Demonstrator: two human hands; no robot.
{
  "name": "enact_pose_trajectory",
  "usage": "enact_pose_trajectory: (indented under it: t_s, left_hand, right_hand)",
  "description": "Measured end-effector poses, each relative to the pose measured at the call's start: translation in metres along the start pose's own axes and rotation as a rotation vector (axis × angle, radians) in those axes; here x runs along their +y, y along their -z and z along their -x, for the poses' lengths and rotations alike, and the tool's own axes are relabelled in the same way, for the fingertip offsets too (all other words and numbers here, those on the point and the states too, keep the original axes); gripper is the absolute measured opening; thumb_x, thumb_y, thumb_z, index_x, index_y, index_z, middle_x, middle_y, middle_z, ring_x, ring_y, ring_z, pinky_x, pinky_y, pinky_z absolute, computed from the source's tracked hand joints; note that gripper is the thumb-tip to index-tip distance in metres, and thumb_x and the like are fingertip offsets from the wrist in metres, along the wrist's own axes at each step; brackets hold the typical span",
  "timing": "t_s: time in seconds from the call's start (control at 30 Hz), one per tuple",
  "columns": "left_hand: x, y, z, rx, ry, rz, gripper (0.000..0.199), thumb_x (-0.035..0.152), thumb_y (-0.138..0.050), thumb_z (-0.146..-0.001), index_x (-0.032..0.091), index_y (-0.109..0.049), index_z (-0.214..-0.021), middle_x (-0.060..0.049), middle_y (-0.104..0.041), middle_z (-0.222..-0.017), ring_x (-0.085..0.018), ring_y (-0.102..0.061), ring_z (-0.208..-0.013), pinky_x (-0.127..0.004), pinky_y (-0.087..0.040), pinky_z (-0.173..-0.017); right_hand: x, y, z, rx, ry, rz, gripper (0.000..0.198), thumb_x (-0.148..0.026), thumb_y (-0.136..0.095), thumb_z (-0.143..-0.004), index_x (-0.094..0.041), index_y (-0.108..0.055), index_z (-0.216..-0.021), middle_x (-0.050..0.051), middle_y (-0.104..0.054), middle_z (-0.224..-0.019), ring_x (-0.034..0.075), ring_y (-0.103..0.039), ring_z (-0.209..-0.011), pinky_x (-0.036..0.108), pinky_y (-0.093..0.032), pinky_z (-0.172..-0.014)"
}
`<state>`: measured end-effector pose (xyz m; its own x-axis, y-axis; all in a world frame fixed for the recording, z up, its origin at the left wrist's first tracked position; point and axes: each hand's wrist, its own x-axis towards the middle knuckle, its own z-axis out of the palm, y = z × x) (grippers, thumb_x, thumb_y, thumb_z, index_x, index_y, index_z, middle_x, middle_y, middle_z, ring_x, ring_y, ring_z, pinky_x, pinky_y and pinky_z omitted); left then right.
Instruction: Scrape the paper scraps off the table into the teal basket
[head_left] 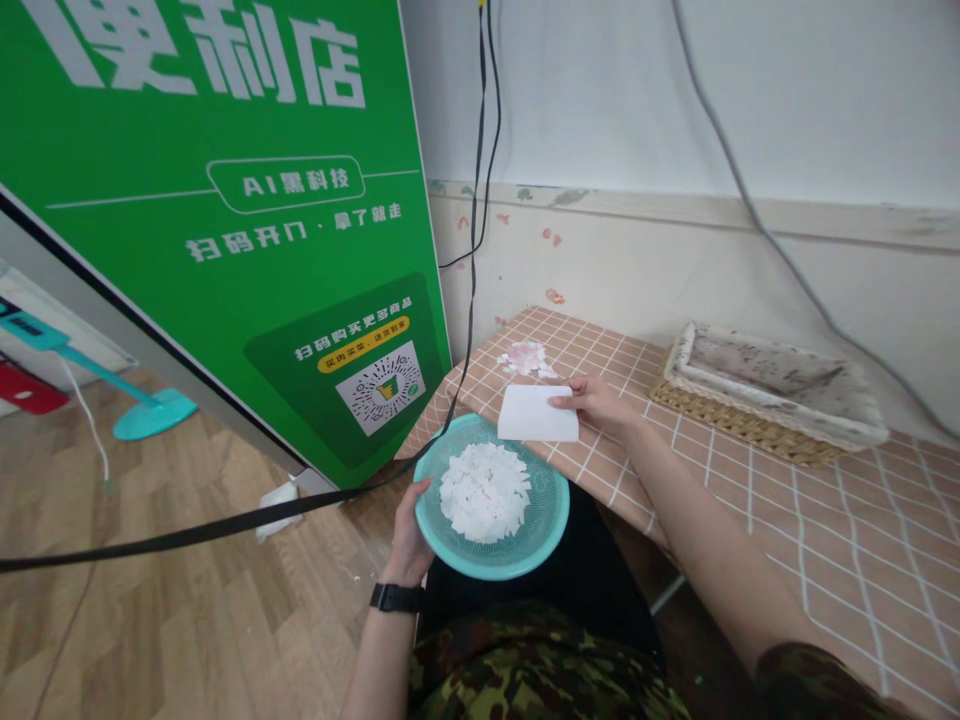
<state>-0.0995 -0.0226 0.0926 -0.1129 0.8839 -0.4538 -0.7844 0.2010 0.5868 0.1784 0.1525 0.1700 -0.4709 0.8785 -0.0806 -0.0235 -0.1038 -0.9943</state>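
My left hand (411, 530) grips the left rim of a teal plastic colander (544, 530), which is held above my lap at the table's edge. Inside it lies a heap of torn white paper scraps (484, 492). Between the thumb and fingers of my right hand (596, 402) is a white sheet of paper (536, 413), folded or cut small, over the table edge and the colander's far rim. Just beyond that sheet, a small pile of pinkish-white paper scraps (525, 357) rests on the tablecloth.
A brown checked tablecloth (720, 480) covers the table against the wall. A cloth-lined wicker basket (772, 395) stands on the right. To the left rises a green cabinet (225, 200) with white lettering. A black strap (330, 500) crosses in front of it, above the wooden floor (187, 600).
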Motion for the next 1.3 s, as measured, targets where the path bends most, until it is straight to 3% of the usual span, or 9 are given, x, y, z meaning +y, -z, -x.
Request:
enact_pose_trajectory:
  t_s: [0.07, 0.23, 0.37, 0.5, 0.63, 0.77, 0.9, 1.0, 1.3]
  left_hand:
    - [-0.002, 0.001, 0.001, 0.011, -0.006, 0.008, 0.026, 0.023, -0.061, -0.073, 0.009, -0.065, -0.094, -0.012, -0.072, -0.085, -0.027, -0.067, -0.080, -0.038, -0.052, -0.078]
    - [-0.013, 0.004, 0.001, 0.027, 0.046, 0.061, 0.023, 0.023, -0.061, -0.072, 0.010, -0.066, -0.091, -0.011, -0.072, -0.081, -0.027, -0.067, -0.080, -0.039, -0.052, -0.077]
    - [-0.032, 0.009, -0.002, 0.052, 0.078, 0.075, 0.019, 0.023, -0.062, -0.071, 0.011, -0.066, -0.085, -0.009, -0.072, -0.076, -0.027, -0.068, -0.077, -0.039, -0.052, -0.076]
    - [-0.050, 0.016, -0.008, 0.072, 0.074, 0.064, 0.012, 0.023, -0.063, -0.071, 0.013, -0.065, -0.077, -0.007, -0.071, -0.068, -0.024, -0.068, -0.068, -0.038, -0.052, -0.075]
    - [-0.058, 0.019, -0.011, 0.037, 0.124, 0.048, 0.018, 0.024, -0.062, -0.071, 0.010, -0.065, -0.083, -0.010, -0.072, -0.075, -0.025, -0.068, -0.071, -0.038, -0.052, -0.075]
    - [-0.060, 0.018, -0.013, 0.032, 0.112, 0.052, 0.019, 0.022, -0.063, -0.069, 0.010, -0.066, -0.084, -0.010, -0.072, -0.077, -0.028, -0.067, -0.081, -0.039, -0.051, -0.078]
    - [-0.063, 0.020, -0.015, 0.006, 0.096, 0.062, 0.023, 0.024, -0.064, -0.069, 0.010, -0.066, -0.087, -0.010, -0.072, -0.080, -0.029, -0.067, -0.084, -0.040, -0.050, -0.079]
    - [-0.066, 0.022, -0.017, -0.022, 0.109, 0.069, 0.029, 0.027, -0.063, -0.070, 0.009, -0.066, -0.093, -0.012, -0.072, -0.084, -0.030, -0.066, -0.086, -0.041, -0.050, -0.080]
    - [-0.067, 0.023, -0.022, 0.023, 0.117, 0.032, 0.024, 0.027, -0.063, -0.072, 0.011, -0.066, -0.089, -0.009, -0.072, -0.078, -0.027, -0.067, -0.082, -0.038, -0.050, -0.079]
  right_hand:
    - [0.000, 0.012, -0.004, 0.150, 0.043, -0.004, 0.038, -0.037, -0.078, -0.056, -0.014, -0.066, -0.085, 0.009, -0.069, -0.084, 0.019, -0.063, -0.069, 0.032, -0.050, -0.062]
    - [0.004, 0.066, -0.014, 0.858, 0.317, 0.094, 0.043, -0.051, -0.064, -0.065, -0.016, -0.061, -0.091, 0.008, -0.066, -0.083, 0.019, -0.059, -0.066, 0.031, -0.047, -0.055]
    - [0.008, 0.097, -0.013, 1.054, 0.357, 0.354, 0.042, -0.051, -0.059, -0.067, -0.014, -0.061, -0.085, 0.010, -0.065, -0.081, 0.021, -0.057, -0.071, 0.030, -0.044, -0.056]
    - [0.008, 0.095, -0.009, 0.987, 0.303, 0.431, 0.040, -0.051, -0.062, -0.064, -0.014, -0.061, -0.079, 0.008, -0.063, -0.071, 0.021, -0.055, -0.065, 0.030, -0.043, -0.053]
    - [0.003, 0.064, -0.009, 0.752, 0.294, 0.362, 0.040, -0.052, -0.065, -0.063, -0.015, -0.060, -0.079, 0.004, -0.061, -0.066, 0.017, -0.052, -0.055, 0.028, -0.040, -0.048]
    - [-0.009, 0.035, -0.005, 0.584, 0.332, 0.579, 0.039, -0.052, -0.060, -0.069, -0.016, -0.063, -0.081, 0.003, -0.060, -0.063, 0.015, -0.050, -0.053, 0.026, -0.036, -0.048]
    - [-0.016, 0.042, -0.001, 0.739, 0.382, 0.880, 0.038, -0.051, -0.054, -0.074, -0.016, -0.067, -0.082, 0.003, -0.057, -0.059, 0.016, -0.048, -0.055, 0.027, -0.034, -0.051]
    - [-0.012, 0.055, -0.002, 0.854, 0.387, 0.958, 0.037, -0.049, -0.052, -0.076, -0.016, -0.067, -0.083, 0.005, -0.059, -0.063, 0.018, -0.050, -0.059, 0.028, -0.034, -0.055]
    - [-0.006, 0.048, -0.005, 0.766, 0.390, 1.056, 0.036, -0.047, -0.046, -0.081, -0.018, -0.067, -0.087, 0.007, -0.064, -0.072, 0.020, -0.053, -0.064, 0.029, -0.035, -0.060]
